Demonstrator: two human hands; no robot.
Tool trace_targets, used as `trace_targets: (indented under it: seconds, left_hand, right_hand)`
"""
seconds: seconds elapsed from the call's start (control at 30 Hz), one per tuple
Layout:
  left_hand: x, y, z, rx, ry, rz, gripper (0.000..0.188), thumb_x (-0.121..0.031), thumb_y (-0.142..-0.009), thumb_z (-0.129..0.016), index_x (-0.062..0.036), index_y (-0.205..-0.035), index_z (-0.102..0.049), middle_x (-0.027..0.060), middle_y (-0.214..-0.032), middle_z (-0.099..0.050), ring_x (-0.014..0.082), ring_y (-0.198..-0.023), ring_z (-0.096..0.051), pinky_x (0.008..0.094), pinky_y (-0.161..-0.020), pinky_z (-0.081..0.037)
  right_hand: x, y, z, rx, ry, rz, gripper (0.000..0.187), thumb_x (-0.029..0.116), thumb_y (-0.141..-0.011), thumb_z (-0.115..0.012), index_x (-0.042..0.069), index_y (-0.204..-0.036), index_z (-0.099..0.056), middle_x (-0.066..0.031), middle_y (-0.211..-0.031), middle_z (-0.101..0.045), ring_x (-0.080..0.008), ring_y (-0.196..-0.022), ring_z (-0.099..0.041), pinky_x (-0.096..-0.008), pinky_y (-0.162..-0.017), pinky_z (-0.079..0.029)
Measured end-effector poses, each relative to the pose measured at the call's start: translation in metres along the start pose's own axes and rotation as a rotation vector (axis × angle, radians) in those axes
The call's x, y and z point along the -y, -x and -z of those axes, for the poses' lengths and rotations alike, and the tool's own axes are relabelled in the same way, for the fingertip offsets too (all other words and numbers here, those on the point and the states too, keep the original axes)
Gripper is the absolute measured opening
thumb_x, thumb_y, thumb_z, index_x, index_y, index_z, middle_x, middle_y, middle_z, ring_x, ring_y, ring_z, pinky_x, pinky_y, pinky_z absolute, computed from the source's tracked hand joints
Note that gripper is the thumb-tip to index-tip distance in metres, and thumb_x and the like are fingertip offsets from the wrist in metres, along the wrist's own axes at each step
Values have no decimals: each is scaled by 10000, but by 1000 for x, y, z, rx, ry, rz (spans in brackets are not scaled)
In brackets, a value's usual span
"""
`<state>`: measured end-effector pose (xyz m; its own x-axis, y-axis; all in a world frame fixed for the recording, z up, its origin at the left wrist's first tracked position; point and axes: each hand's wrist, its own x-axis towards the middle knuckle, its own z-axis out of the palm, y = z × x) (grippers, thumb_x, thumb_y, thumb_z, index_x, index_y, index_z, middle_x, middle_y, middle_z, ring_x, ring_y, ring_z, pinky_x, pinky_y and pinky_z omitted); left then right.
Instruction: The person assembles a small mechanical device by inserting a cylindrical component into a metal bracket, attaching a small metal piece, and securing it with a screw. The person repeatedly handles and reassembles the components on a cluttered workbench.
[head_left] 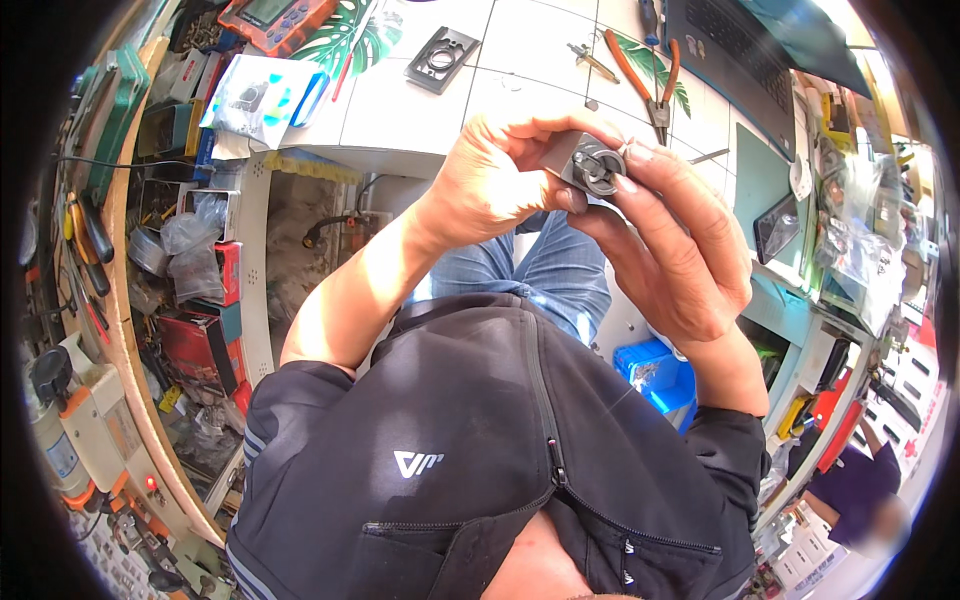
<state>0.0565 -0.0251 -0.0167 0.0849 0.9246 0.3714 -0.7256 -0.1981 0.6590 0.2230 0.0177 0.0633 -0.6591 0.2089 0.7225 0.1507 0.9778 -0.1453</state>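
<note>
Both my hands hold one small grey metal part [592,163] with a round black ring on its face, raised above my lap in front of the white workbench. My left hand [495,180] grips it from the left, fingers curled over its top and thumb under it. My right hand [675,245] holds it from the right, with fingertips pressed on its edge and face. My dark sleeves are pushed up to the elbows.
On the white tiled bench [400,110] lie a dark metal plate with a round hole [441,59], orange-handled pliers [650,75], a small tool [594,62], a laptop [740,45] and a phone [775,228]. Cluttered shelves stand at left, a blue bin [655,372] below. Another person [860,490] is at lower right.
</note>
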Motion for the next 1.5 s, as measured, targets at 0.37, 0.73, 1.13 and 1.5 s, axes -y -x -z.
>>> trace_targets:
  seconds: [0.37,0.73,1.13,1.5]
  left_hand:
    - [5,-2,-8,-4,162,-4,443,-97,-822,-720,5,-1211,-533,86,-1141,-602,136,-1080,-554,256,-919,-466]
    - [0,-7,-16,-89,185,41,457,-242,-875,-651,-27,-1243,-485,117,-1157,-566,239,-1117,-564,357,-955,-492]
    - [-26,-34,-36,-130,-36,68,503,-206,-960,-537,-53,-1398,-345,113,-1142,-606,201,-1068,-603,353,-948,-500]
    - [-71,-103,-62,309,149,29,462,-191,-953,-536,6,-1348,-400,198,-1179,-587,301,-1086,-609,423,-986,-473]
  right_hand:
    - [-2,3,6,2,-38,-59,455,51,-632,-834,-16,-1037,-637,-162,-1064,-632,-268,-941,-653,-339,-794,-559]
    - [7,-8,29,263,-175,-540,631,113,-684,-823,36,-1250,-555,-121,-1084,-645,-196,-898,-651,-291,-755,-526]
    - [-8,-15,28,179,-95,-422,555,-3,-718,-740,114,-1238,-584,-100,-1020,-644,-253,-857,-665,-328,-714,-535]
    - [-9,-48,84,-30,-429,-637,553,-26,-842,-661,31,-1350,-451,-34,-914,-620,-40,-711,-551,-163,-580,-430]
